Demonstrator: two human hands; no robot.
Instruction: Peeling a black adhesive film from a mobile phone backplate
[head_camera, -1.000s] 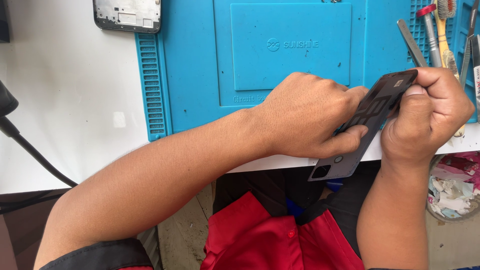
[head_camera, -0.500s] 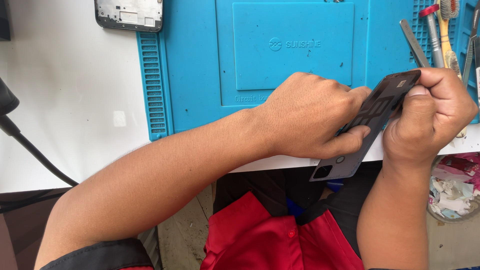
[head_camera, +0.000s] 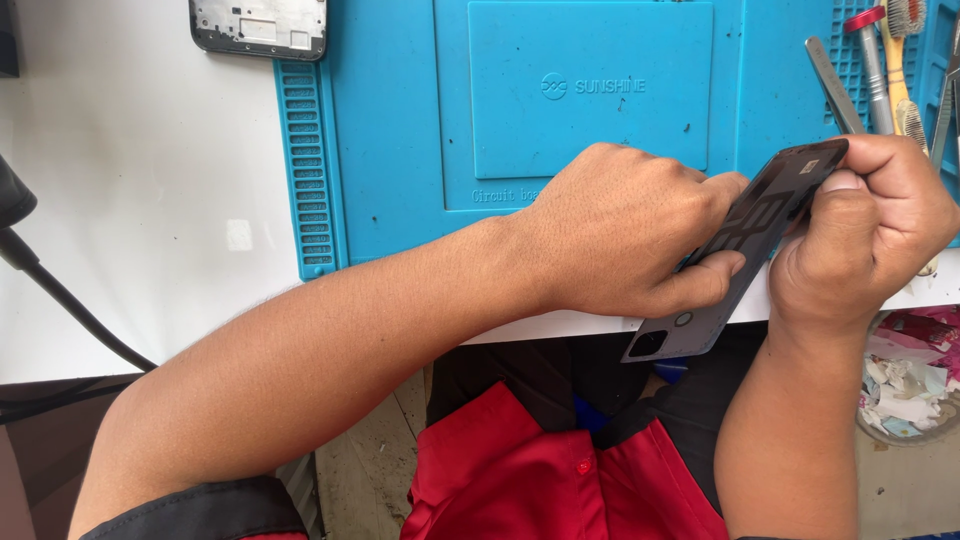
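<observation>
Both hands gripping one dark phone back panel (head_camera: 745, 250): left hand (head_camera: 630, 235) pinching its middle, right hand (head_camera: 870, 225) clamping the top end. Panel already off; bare phone frame (head_camera: 258, 25) well beyond left hand.

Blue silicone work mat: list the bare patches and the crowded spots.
The blue silicone work mat lies bare over its raised middle panel. The white tabletop is bare between the grey phone frame and black cable. Crowded: the right edge, with metal hand tools, and both hands, left hand and right hand, gripping a dark phone back panel.
</observation>
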